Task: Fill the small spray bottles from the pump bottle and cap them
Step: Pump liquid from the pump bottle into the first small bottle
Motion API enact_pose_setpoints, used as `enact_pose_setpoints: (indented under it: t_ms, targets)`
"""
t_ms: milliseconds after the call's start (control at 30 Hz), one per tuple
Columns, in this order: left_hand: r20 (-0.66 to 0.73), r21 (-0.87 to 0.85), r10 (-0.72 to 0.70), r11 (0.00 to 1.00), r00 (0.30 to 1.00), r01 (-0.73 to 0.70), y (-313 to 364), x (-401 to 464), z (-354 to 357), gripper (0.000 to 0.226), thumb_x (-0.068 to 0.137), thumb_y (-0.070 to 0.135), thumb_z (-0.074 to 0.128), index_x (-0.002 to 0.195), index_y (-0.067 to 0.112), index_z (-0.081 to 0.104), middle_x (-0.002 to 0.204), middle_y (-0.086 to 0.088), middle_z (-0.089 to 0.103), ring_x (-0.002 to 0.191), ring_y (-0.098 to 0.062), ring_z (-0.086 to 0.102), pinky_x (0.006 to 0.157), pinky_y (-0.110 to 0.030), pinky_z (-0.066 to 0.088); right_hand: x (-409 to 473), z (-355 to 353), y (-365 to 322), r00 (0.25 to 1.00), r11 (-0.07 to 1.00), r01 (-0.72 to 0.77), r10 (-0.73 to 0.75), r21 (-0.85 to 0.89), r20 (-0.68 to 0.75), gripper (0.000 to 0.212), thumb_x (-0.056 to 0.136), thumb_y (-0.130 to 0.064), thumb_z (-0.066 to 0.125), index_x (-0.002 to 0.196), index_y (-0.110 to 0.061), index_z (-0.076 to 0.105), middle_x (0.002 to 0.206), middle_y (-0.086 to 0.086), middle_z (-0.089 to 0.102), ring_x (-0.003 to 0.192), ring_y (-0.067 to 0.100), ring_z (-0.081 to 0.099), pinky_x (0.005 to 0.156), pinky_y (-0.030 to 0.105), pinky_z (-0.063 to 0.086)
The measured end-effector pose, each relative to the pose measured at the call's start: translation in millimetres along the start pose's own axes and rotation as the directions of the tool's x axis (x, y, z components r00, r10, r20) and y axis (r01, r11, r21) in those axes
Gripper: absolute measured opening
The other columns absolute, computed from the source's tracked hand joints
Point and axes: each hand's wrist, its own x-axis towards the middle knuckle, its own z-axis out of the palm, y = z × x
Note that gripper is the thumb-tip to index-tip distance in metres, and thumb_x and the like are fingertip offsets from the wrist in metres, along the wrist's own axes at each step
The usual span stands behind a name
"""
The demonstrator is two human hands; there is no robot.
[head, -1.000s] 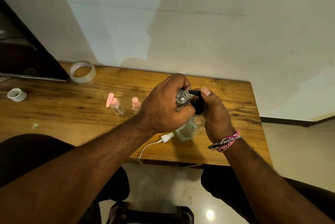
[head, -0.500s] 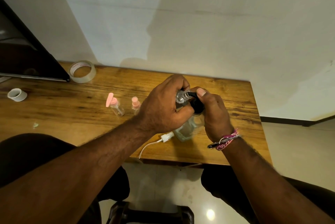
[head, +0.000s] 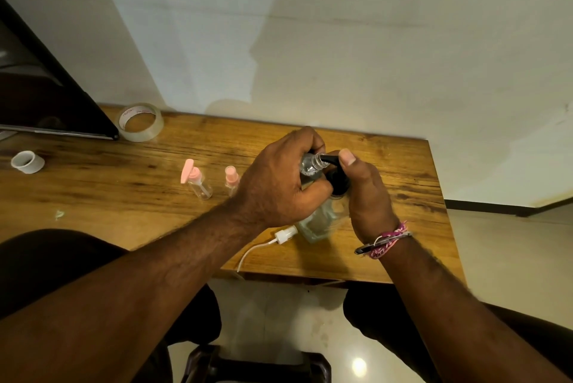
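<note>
Pressing lower, right hand grips the pump, spout in the bottle clutched by left hand; filling underway, capping next with sprayer lying below.

Single head-worn wide view, facing forward-down, close over wooden table

I see a plain domestic room: wooden desk against a bare wall, tiled floor, tape roll.
</note>
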Motion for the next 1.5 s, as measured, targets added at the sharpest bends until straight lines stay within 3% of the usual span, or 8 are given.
enact_pose_setpoints:
  t_ms: [133,367,567,700,833,933,1167,1500]
  targets:
    - [0.008,-0.011,-0.002,1.000,1.000,0.002,0.2,-0.5,0.2,0.024,0.075,0.020,0.068,0.093,0.018,0.054,0.081,0.002,0.057,0.069,-0.019,0.055,0.055,-0.037,0.045,1.0,0.0,-0.8,1.000,1.000,-0.001,0.000,-0.011,-0.023,0.076,0.087,-0.061,0.050,0.097,0.013,0.068,0.096,0.041,0.063,0.087,0.053,0.062,0.077,0.045,0.048]
    - [0.006,-0.025,0.007,1.000,1.000,-0.006,0.4,-1.5,2.0,0.021,0.075,0.024,0.064,0.092,0.019,0.052,0.081,0.004,0.054,0.070,-0.018,0.052,0.057,-0.034,0.043,4.5,-1.8,0.8,1.000,1.000,0.004,-0.005,-0.028,-0.024,0.076,0.089,-0.052,0.050,0.093,0.023,0.058,0.091,0.047,0.053,0.084,0.061,0.052,0.071,0.062,0.047]
    - [0.007,-0.026,0.004,1.000,1.000,-0.004,0.6,-1.2,1.6,0.022,0.075,0.025,0.064,0.092,0.020,0.052,0.080,0.006,0.054,0.068,-0.016,0.052,0.057,-0.031,0.042,2.0,-1.7,0.4,0.999,0.998,0.022,-0.023,-0.055,-0.031,0.079,0.091,-0.055,0.048,0.094,0.023,0.059,0.092,0.047,0.054,0.085,0.061,0.052,0.071,0.061,0.047]
    - [0.006,-0.021,0.004,1.000,1.000,-0.004,-0.1,-1.3,1.6,0.023,0.075,0.023,0.067,0.093,0.021,0.052,0.081,0.006,0.055,0.069,-0.016,0.053,0.056,-0.032,0.043,-0.8,-0.4,-0.6,0.999,0.998,0.031,-0.033,-0.062,-0.033,0.084,0.090,-0.060,0.048,0.094,0.023,0.060,0.091,0.046,0.055,0.084,0.058,0.054,0.067,0.050,0.044]
    - [-0.001,-0.020,0.010,1.000,1.000,-0.010,-0.5,-1.2,0.9,0.023,0.075,0.024,0.066,0.093,0.020,0.052,0.080,0.006,0.055,0.068,-0.016,0.053,0.055,-0.033,0.043,-0.4,1.6,-1.0,0.999,0.997,0.036,-0.039,-0.072,-0.034,0.085,0.089,-0.061,0.048,0.094,0.022,0.061,0.092,0.046,0.056,0.085,0.057,0.055,0.069,0.053,0.045]
    - [0.004,-0.027,0.007,1.000,1.000,-0.007,-0.3,-1.3,1.3,0.022,0.075,0.024,0.065,0.093,0.018,0.053,0.081,0.004,0.056,0.068,-0.017,0.053,0.055,-0.031,0.042,-0.3,1.6,-0.9,0.998,0.996,0.041,-0.045,-0.082,-0.047,0.085,0.088,-0.062,0.049,0.093,0.022,0.062,0.091,0.045,0.057,0.083,0.055,0.056,0.067,0.044,0.044]
    - [0.000,-0.032,0.008,0.999,1.000,-0.008,-0.4,-1.6,2.8,0.021,0.075,0.022,0.064,0.092,0.016,0.053,0.080,0.005,0.055,0.068,-0.015,0.052,0.057,-0.028,0.041,2.5,0.5,0.9,0.997,0.994,0.050,-0.055,-0.093,-0.052,0.079,0.090,-0.055,0.048,0.090,0.023,0.060,0.088,0.046,0.055,0.081,0.059,0.053,0.068,0.058,0.046]
    - [0.010,-0.038,0.010,0.999,1.000,-0.009,-1.5,-1.7,3.2,0.023,0.075,0.022,0.065,0.094,0.014,0.055,0.082,0.001,0.057,0.070,-0.021,0.055,0.056,-0.036,0.044,-0.5,-0.2,3.4,0.998,0.995,0.056,-0.060,-0.086,-0.038,0.083,0.091,-0.059,0.046,0.092,0.023,0.060,0.089,0.045,0.055,0.083,0.057,0.054,0.068,0.053,0.045]
